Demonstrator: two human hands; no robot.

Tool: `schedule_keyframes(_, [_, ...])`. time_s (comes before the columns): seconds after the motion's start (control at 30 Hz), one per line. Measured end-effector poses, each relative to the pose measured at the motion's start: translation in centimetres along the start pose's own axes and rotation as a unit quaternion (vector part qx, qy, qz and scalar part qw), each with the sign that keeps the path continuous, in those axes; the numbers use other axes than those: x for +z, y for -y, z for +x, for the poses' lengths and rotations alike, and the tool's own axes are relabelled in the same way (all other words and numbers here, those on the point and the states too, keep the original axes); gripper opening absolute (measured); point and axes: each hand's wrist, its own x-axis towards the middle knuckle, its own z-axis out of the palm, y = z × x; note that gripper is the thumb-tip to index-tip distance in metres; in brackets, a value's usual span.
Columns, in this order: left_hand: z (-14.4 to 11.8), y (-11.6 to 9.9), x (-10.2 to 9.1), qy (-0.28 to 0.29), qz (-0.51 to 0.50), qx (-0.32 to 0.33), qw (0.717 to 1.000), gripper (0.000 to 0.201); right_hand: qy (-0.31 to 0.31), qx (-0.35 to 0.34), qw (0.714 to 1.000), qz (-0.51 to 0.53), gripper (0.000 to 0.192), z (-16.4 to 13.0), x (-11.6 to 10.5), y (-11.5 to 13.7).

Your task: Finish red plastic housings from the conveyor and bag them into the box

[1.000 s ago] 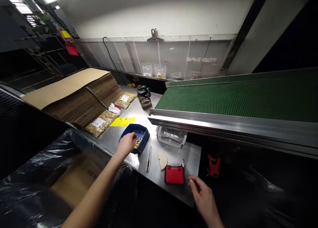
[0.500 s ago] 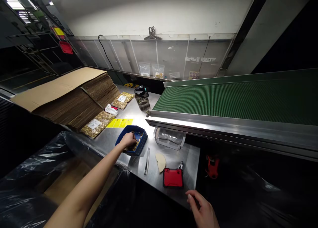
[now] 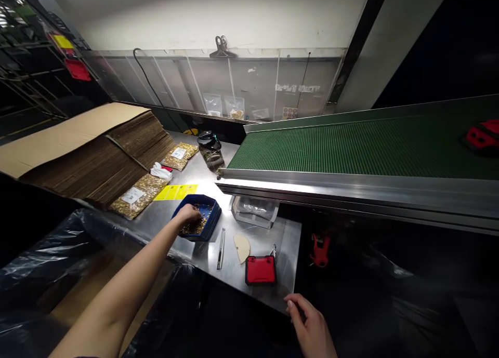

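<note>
My left hand (image 3: pixel 187 213) reaches into a blue plastic bin (image 3: pixel 212 224). Its fingers are curled down among small brass-coloured parts (image 3: pixel 199 226), with the tips partly hidden. My right hand (image 3: pixel 310 321) is held past the table's front right corner, thumb and forefinger brought together; anything between them is too small to make out. Nearest to it on the tabletop is a red case with black edges (image 3: pixel 261 270). Between case and bin lie a pale half-round piece (image 3: pixel 242 248) and a slim utility knife (image 3: pixel 221 249).
Left of the bin are bags of brass-coloured parts (image 3: pixel 146 189), a yellow label sheet (image 3: pixel 175 192) and stacked cardboard (image 3: pixel 89 160). A bottle (image 3: pixel 211 153) stands behind. A green conveyor (image 3: pixel 312 147) rises rightward, with a red case (image 3: pixel 483 135) on it. A plastic-lined box (image 3: pixel 89 290) is below left.
The whole view has shifted, so things sit further left. A red case has come into view on the conveyor at right. My left hand stays in the bin; my right hand keeps its pose.
</note>
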Motion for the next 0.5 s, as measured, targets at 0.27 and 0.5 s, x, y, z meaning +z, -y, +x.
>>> schedule_keyframes(0.27, [-0.8,1.3,-0.3,-0.002,0.009,0.082,0.997,0.026,0.000,0.002,1.000,0.001,0.036,0.9,-0.7,0.5])
schedule_keyframes(0.5, [-0.7,-0.2,1.5,-0.016,0.017,0.094,0.995,0.026,0.005,-0.010,1.000,0.003,0.033,2.0,0.4,1.8])
